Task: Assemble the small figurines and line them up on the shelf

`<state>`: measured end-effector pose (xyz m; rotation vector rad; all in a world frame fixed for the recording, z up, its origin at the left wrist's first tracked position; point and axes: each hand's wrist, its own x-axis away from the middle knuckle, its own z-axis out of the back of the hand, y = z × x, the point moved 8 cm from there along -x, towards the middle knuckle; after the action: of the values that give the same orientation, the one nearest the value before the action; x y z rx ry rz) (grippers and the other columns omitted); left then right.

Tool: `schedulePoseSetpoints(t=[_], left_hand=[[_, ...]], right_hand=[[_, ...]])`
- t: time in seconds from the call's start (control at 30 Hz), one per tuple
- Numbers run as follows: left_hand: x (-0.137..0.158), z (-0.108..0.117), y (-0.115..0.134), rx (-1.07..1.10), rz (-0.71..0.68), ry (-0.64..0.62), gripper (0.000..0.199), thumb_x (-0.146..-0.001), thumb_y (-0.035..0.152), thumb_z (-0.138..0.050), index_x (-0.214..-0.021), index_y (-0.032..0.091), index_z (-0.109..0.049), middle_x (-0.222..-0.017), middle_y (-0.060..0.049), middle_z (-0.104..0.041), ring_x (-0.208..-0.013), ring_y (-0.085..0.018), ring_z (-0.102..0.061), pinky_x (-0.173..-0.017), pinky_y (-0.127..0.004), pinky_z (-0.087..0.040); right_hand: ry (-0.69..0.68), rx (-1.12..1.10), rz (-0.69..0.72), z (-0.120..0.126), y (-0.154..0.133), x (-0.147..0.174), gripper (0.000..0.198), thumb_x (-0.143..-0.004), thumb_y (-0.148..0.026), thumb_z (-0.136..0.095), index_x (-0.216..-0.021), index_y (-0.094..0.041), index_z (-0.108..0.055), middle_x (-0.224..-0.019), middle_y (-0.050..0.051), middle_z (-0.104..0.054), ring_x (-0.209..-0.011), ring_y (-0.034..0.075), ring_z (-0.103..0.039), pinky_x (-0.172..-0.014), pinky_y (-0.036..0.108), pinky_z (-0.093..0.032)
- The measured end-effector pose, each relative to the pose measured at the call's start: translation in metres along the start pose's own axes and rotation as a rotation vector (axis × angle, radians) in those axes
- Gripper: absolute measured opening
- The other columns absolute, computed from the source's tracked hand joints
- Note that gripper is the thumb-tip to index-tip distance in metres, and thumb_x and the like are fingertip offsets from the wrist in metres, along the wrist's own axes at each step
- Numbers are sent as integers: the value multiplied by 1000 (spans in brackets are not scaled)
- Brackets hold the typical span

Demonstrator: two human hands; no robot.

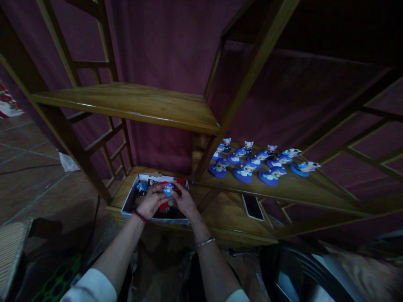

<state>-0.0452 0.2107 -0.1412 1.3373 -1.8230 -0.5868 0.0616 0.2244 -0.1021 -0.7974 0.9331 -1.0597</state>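
Observation:
Between my two hands is a small blue and white figurine (168,190), held just above an open cardboard box (128,204). My left hand (152,201) grips its left side, with the fingers closed on it. On its other side, the fingers of my right hand (184,199) are also closed on it. Inside the box lie more small figures, among them a blue one (141,187) at the left, along with red pieces. My hands hide much of the box's contents.
Several purple-based figurines (244,172) stand in rows on the shelf (302,191) at the right. A phone (252,207) lies on the lower board. Above the box juts a wooden shelf (132,102), and a slanted wooden post (248,79) rises beside it.

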Motion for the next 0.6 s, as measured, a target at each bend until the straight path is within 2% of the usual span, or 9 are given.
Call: schedulePoseSetpoints(t=[0.27, 0.6], left_hand=[[2, -3, 1, -32, -15, -9, 33, -61, -5, -55, -89, 13, -59, -88, -6, -64, -82, -15, -59, -79, -31, -48], [5, 0, 0, -72, 12, -23, 36, -59, -5, -57, -90, 13, -59, -81, -5, -64, -78, -16, -60, -76, -32, -49]], right_hand=[[-9, 27, 23, -4, 4, -3, 19, -73, -21, -48, -88, -19, -60, -92, 3, -58, -88, 14, -52, -83, 29, -40], [-67, 49, 49, -7, 3, 1, 18, -76, -21, -47, -88, -18, -60, -99, 4, -57, -93, 15, -51, -86, 28, -37]])
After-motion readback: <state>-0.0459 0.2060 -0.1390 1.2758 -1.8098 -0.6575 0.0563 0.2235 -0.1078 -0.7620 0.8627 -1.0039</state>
